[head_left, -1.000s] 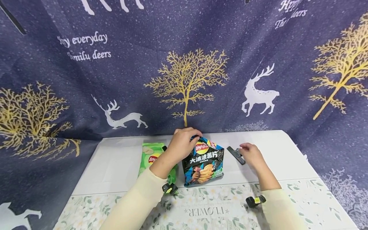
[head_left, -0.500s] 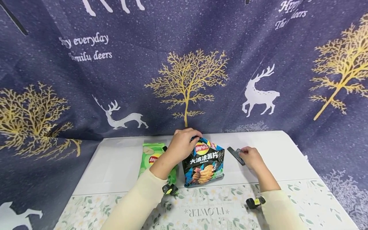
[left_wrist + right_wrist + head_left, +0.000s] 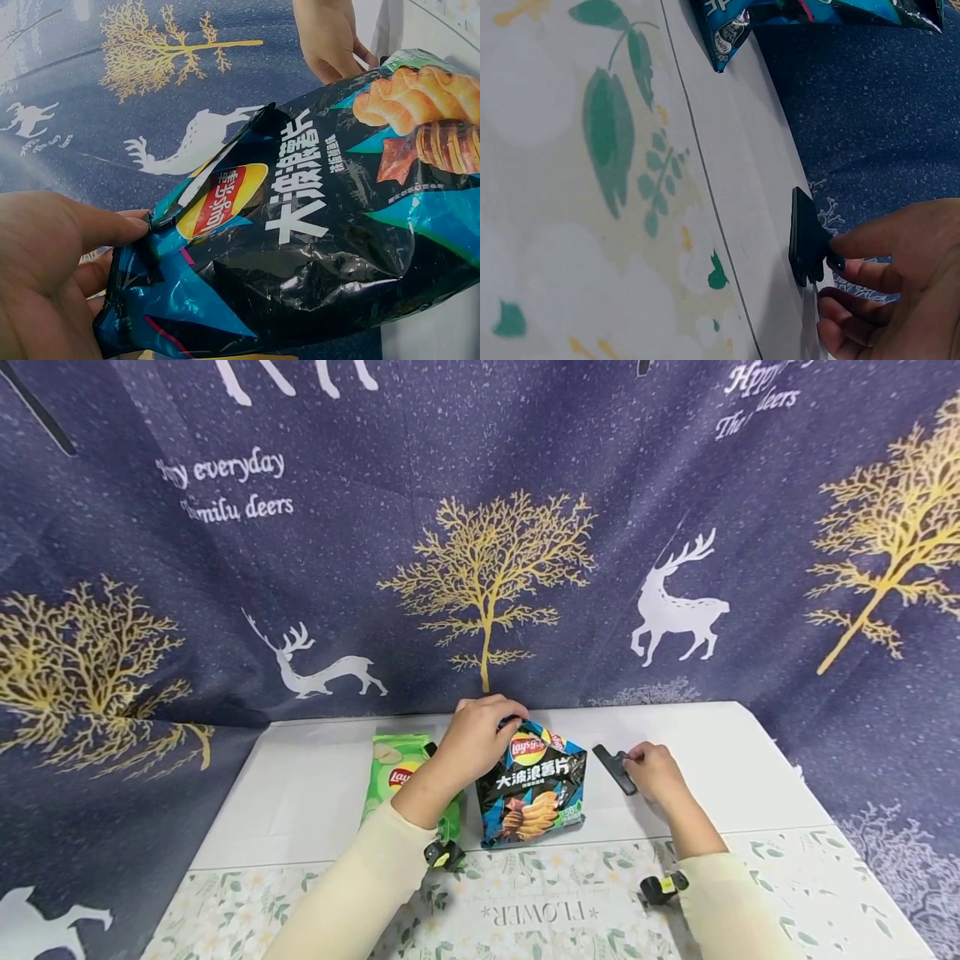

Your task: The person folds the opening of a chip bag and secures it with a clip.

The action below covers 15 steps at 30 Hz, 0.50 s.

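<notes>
My left hand (image 3: 480,735) pinches the folded top corner of a black and blue Lay's chip bag (image 3: 534,785), which stands upright on the table. In the left wrist view the thumb (image 3: 112,225) presses on the bag's crumpled top edge. To the right of the bag, my right hand (image 3: 656,772) pinches the handle of a black bag clip (image 3: 613,767). The right wrist view shows the clip (image 3: 804,236) between thumb and forefinger, its long flat jaw turned toward the bag. The other fingers are curled below it.
A green Lay's chip bag (image 3: 401,768) lies left of the black one, partly hidden by my left forearm, with a dark piece at its upper right edge. The white table (image 3: 315,802) has a floral cloth (image 3: 540,893) in front. A dark blue curtain (image 3: 525,460) hangs behind.
My right hand has closed its thumb and fingers on the clip's handle, and the clip has turned slightly. The left hand and both chip bags stay where they were.
</notes>
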### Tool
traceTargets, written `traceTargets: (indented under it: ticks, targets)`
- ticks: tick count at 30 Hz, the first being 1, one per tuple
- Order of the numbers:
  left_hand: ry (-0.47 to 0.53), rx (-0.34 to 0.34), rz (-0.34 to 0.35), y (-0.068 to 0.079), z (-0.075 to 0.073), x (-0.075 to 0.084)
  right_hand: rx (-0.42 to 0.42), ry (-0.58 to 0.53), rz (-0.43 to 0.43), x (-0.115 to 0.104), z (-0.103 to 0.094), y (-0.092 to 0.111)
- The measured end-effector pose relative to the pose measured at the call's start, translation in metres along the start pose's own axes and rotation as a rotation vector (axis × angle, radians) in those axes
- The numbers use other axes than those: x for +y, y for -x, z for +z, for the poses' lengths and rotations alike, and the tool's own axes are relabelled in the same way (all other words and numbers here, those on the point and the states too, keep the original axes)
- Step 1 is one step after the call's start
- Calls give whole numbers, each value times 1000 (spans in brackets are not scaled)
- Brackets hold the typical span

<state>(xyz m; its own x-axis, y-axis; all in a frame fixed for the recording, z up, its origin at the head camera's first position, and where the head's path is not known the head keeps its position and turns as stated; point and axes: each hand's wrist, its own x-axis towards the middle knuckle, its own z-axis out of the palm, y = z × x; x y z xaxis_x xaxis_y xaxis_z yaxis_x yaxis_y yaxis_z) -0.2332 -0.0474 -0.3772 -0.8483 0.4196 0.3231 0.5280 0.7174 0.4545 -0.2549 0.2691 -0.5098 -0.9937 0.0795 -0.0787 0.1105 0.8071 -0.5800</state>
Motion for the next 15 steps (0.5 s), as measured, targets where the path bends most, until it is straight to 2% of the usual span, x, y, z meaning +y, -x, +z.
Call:
traceTargets:
  ticks: [15]
  targets:
    - [1, -10, 0, 1, -2, 2, -39, -45, 20, 0, -3, 6]
